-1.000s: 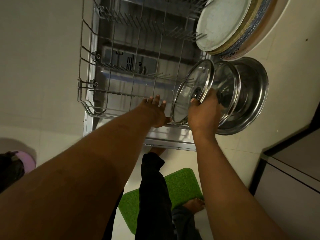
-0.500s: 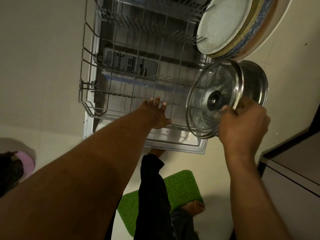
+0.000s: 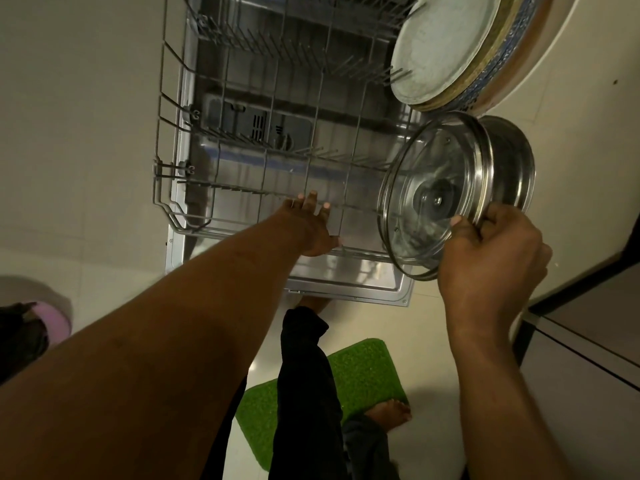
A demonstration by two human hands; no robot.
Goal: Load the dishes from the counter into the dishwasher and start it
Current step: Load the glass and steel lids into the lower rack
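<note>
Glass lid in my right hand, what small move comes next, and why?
Probably lower the glass lid on edge between the tines of the rack, beside the steel pot. The right hand grips its rim at the rack's right end, and the left hand rests on the rack's front.

The left and middle of the rack are left open from above, crossed only by rows of upright tines. The far right corner is filled by plates stood on edge. The near right side is blocked by a glass lid, gripped by the right hand, with a steel pot just behind. The front rim's middle is covered by the left hand.
</note>
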